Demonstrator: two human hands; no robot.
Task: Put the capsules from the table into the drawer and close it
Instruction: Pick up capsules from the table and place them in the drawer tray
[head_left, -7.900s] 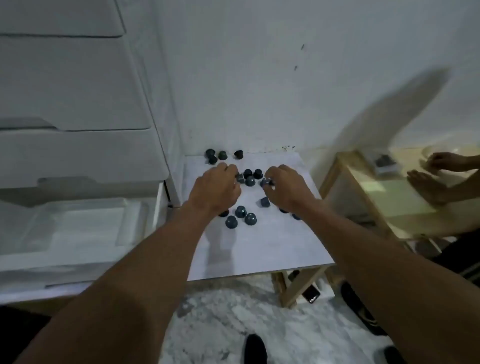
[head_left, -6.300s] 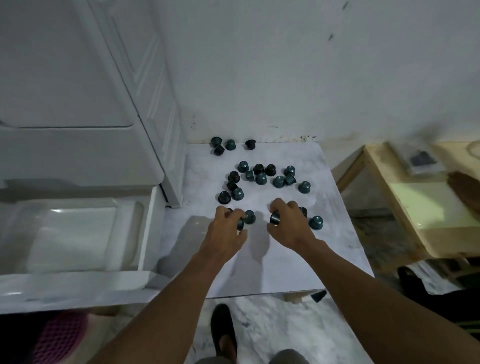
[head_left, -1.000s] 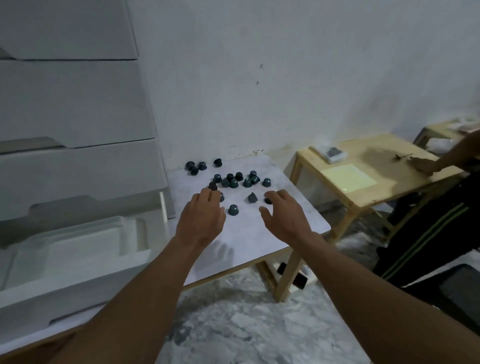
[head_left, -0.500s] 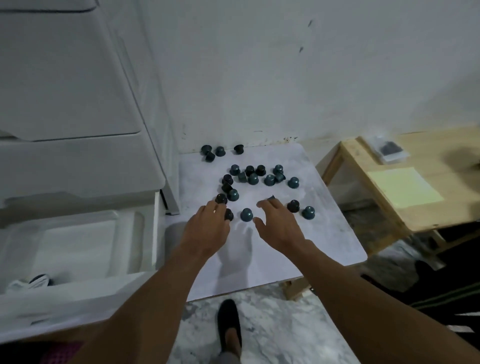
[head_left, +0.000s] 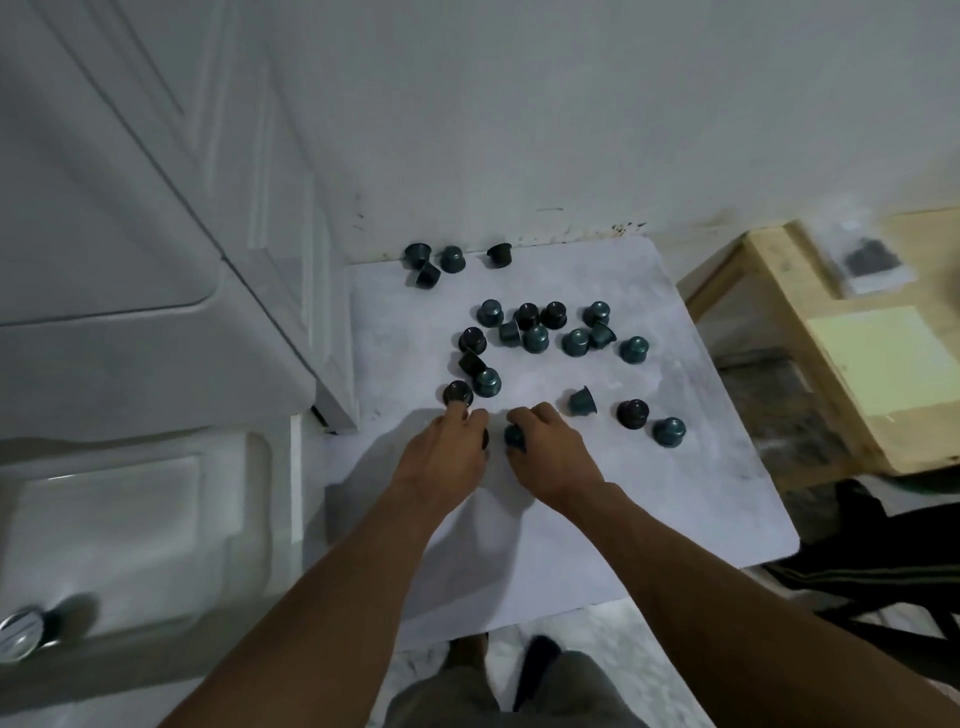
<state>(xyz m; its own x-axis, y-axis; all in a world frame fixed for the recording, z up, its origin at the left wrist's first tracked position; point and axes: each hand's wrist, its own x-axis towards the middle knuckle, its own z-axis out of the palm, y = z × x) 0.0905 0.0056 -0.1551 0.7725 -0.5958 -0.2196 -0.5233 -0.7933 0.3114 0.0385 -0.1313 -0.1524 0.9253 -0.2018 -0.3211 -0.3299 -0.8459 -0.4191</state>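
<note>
Here, at the centre of the frame, the person's right hand (head_left: 550, 457) has its fingers curled down over a teal capsule (head_left: 515, 436), which shows between thumb and forefinger and appears pinched there. Just to its left, the left hand (head_left: 448, 457) also has its fingers bent to the tabletop; a dark capsule edge (head_left: 485, 437) peeks out at its inner side, though whether the fingers have closed on it cannot be told. One fingertip of that hand lies just beside a black capsule (head_left: 458, 393).

The step in hand, by the look of it, is the gathering: both hands are picking from the nearest edge of the scatter. The next move would call for a lift and a carry to the lower left of the frame, where the open drawer (head_left: 291, 525) waits with a single silver-topped capsule (head_left: 21, 631) in its near corner.

Beyond the fingers, most of the remaining capsules (head_left: 535, 338) sit clustered on the white table (head_left: 649, 519) above the hands, with a further few (head_left: 431, 262) near the wall at the top of the table and a handful (head_left: 669, 431) to the right. Much of the task looks unfinished, and the drawer is not yet closed.
</note>
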